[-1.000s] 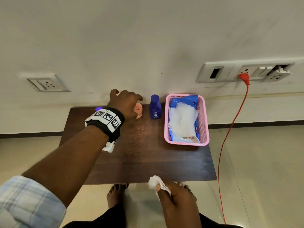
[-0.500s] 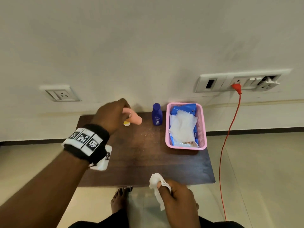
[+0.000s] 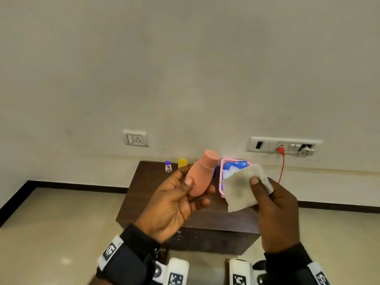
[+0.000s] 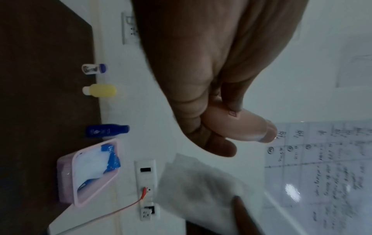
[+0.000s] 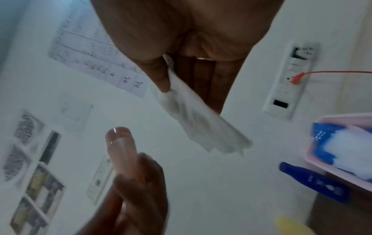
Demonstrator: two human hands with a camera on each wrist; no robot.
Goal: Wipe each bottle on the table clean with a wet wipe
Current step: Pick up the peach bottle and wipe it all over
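My left hand (image 3: 181, 194) grips a peach-pink bottle (image 3: 202, 173) and holds it up tilted above the dark wooden table (image 3: 144, 192). In the left wrist view the pink bottle (image 4: 239, 127) sticks out past my curled fingers. My right hand (image 3: 271, 202) pinches a white wet wipe (image 3: 240, 188), spread out just right of the bottle and apart from it. The wet wipe (image 5: 193, 117) hangs from thumb and fingers in the right wrist view. On the table's far edge stand a small purple-capped bottle (image 3: 168, 166), a yellow bottle (image 3: 182, 163) and a dark blue bottle (image 4: 106, 130).
A pink basket (image 4: 90, 171) with a blue pack of wipes sits at the table's far right. A red cable (image 3: 282, 163) runs down from the wall socket strip (image 3: 284, 146). Another socket (image 3: 135, 138) is on the wall to the left. Beige floor surrounds the table.
My left hand lifted the pink bottle off the table and brought it toward me. My right hand rose from the front edge and spread the wipe beside the bottle. The view tilted upward.
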